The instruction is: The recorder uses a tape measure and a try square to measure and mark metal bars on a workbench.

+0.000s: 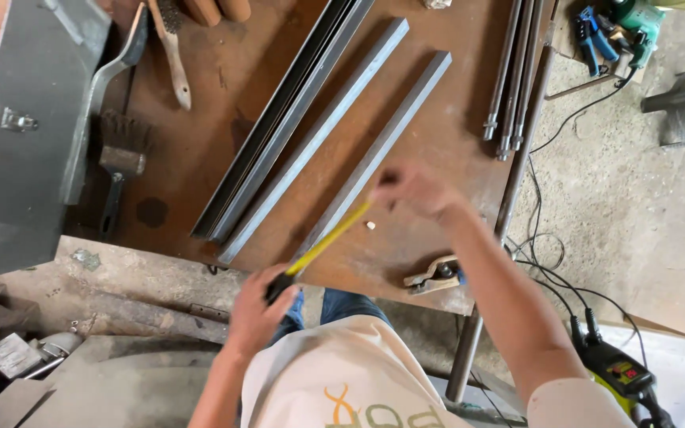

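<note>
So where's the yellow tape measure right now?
In the head view, the tape measure stretches between both hands near the rusty table's front edge: case in the left hand, tip in the right hand, beside the nearest steel bar.

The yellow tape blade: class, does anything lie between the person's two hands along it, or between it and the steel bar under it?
Nothing visible does. The yellow tape blade runs freely from the left hand to the right hand, over the nearest steel bar. A small white piece lies beside it.

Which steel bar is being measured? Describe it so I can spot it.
On the rusty brown workbench, several long grey bars lie diagonally. It is the rightmost, separate bar, nearest the right hand. Only it has the yellow tape measure running along its lower end.
</note>
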